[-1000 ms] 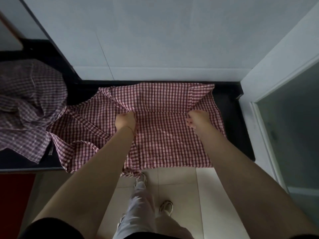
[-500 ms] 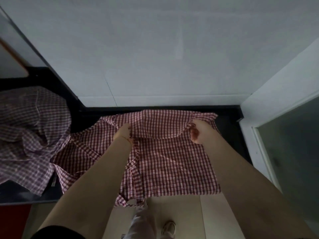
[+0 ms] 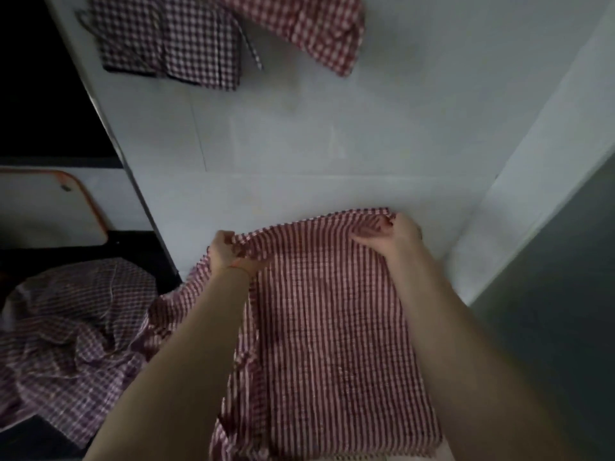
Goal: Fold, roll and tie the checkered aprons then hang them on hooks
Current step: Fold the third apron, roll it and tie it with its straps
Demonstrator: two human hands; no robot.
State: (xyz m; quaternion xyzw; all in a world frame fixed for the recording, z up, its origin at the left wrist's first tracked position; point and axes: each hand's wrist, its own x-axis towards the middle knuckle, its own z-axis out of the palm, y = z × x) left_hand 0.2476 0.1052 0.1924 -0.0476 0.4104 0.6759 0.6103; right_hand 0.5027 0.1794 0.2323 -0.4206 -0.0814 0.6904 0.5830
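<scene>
Red-checked apron [image 3: 332,327] hangs between the left hand [image 3: 223,251] and right hand [image 3: 396,235], each gripping a top corner.

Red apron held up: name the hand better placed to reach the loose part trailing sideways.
Left. The left hand grips the red apron on the side where its loose part trails; the right hand is opposite.

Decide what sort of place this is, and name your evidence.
Probably a kitchen or utility corner: checkered aprons hang on a tiled wall, and a cutting board leans above a dark counter.
</scene>
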